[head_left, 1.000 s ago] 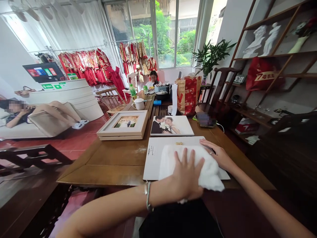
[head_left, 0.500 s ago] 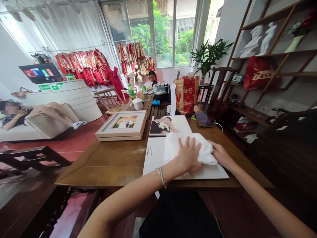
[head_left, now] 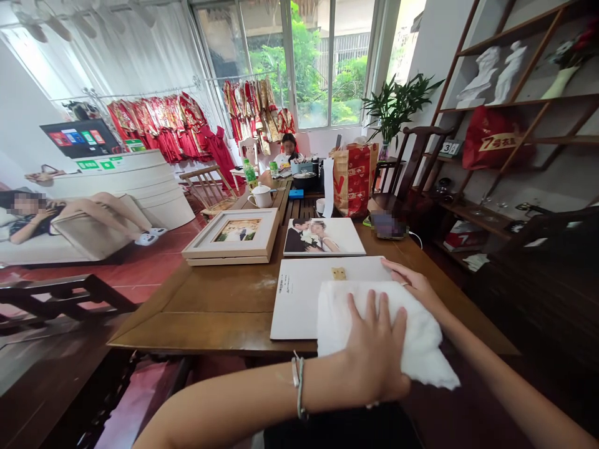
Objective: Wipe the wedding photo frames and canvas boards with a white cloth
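A white photo panel [head_left: 299, 312] lies on the wooden table in front of me, its plain side up, with small print and a gold-coloured hanger plate [head_left: 338, 273] near its far edge. Over its near right part is spread a white cloth [head_left: 423, 349], which hangs past the panel's near edge. My left hand [head_left: 377, 349] rests on this cloth, fingers spread and stretched out. At the far right corner of the panel, my right hand [head_left: 414, 287] grips the edge, partly hidden by the cloth. Just beyond lies a couple's photo panel [head_left: 346, 237], picture side up.
Stacked picture frames [head_left: 229, 255] lie to the left on the table [head_left: 196, 318]. Farther back stand a lidded white cup [head_left: 262, 197], a red-and-brown paper bag [head_left: 355, 181] and a blurred purple item [head_left: 390, 226]. One person lies on a sofa [head_left: 88, 234]; another sits at the far end.
My left hand has slid the cloth toward me and to the right, over the near edge, uncovering the hanger plate. My right hand has shifted to the panel's far right corner.
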Demonstrator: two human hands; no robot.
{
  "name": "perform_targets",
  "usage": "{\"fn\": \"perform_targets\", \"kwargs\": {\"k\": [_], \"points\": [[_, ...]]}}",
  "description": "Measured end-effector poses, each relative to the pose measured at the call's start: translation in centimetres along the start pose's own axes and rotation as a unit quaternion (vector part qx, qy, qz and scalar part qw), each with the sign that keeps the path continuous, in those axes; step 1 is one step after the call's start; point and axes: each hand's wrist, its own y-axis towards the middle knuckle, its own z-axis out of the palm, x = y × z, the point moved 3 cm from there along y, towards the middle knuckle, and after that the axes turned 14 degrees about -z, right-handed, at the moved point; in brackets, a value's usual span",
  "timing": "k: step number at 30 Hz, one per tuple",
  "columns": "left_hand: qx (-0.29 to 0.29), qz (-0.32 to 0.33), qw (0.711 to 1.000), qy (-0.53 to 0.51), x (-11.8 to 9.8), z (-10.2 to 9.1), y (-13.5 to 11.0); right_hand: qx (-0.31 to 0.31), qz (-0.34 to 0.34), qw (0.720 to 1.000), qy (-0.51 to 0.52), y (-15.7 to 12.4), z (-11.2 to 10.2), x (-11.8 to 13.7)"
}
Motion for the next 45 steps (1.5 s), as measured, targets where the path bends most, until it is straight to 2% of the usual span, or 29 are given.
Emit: {"fn": "perform_targets", "kwargs": {"k": [4,7,10,13,18,21,24,27,30,33,36,40,42,43,45], "points": [[0.014,-0.035,0.999,0.006,3.0,0.2,4.4,0.009,-0.014,1.000,-0.017,-0.1,0.2,-0.2],[-0.004,-0.035,0.999,0.012,5.0,0.5,7.8,0.019,-0.021,0.999,-0.045,-0.1,0.3,-0.4],[-0.024,-0.033,0.999,0.018,5.5,0.7,8.6,0.018,-0.023,0.998,-0.062,0.0,0.3,-0.6],[-0.034,-0.031,0.999,0.026,3.9,0.5,5.8,0.023,-0.021,0.998,-0.047,-0.1,0.2,-0.8],[0.003,0.037,0.999,0.033,-0.5,-0.2,-2.0,0.026,-0.008,0.998,-0.051,-0.1,0.4,-0.7],[0.014,0.060,0.998,0.030,-1.2,-0.5,-3.8,0.022,-0.001,0.998,-0.063,0.0,0.4,-0.5],[0.020,0.038,0.999,0.021,0.1,-0.7,-1.7,0.025,-0.009,0.998,-0.048,0.0,0.4,-0.5],[0.038,-0.021,0.999,0.021,2.6,-0.7,2.8,0.025,-0.011,0.999,-0.038,-0.1,0.3,-0.8],[0.032,-0.053,0.998,0.026,5.0,-0.6,6.6,0.022,-0.006,0.998,-0.058,-0.2,0.2,-1.1],[0.013,-0.069,0.997,0.030,6.0,-0.2,7.7,0.029,-0.005,0.997,-0.078,-0.1,0.2,-1.1],[0.006,-0.055,0.998,0.042,4.8,-0.1,5.2,0.040,-0.014,0.996,-0.077,-0.1,0.3,-0.8],[0.013,0.015,0.999,0.048,2.0,-1.0,-1.2,0.042,-0.014,0.995,-0.085,-0.1,0.4,-0.5],[0.029,0.027,0.999,0.033,1.3,-1.5,-3.5,0.043,-0.012,0.995,-0.094,-0.1,0.5,-0.4],[0.039,0.024,0.999,0.019,1.4,-1.7,-4.1,0.043,-0.011,0.994,-0.097,-0.1,0.6,-0.4],[0.050,0.000,0.999,-0.010,2.4,-1.6,-3.6,0.042,-0.014,0.994,-0.097,-0.1,0.6,-0.3]]}}
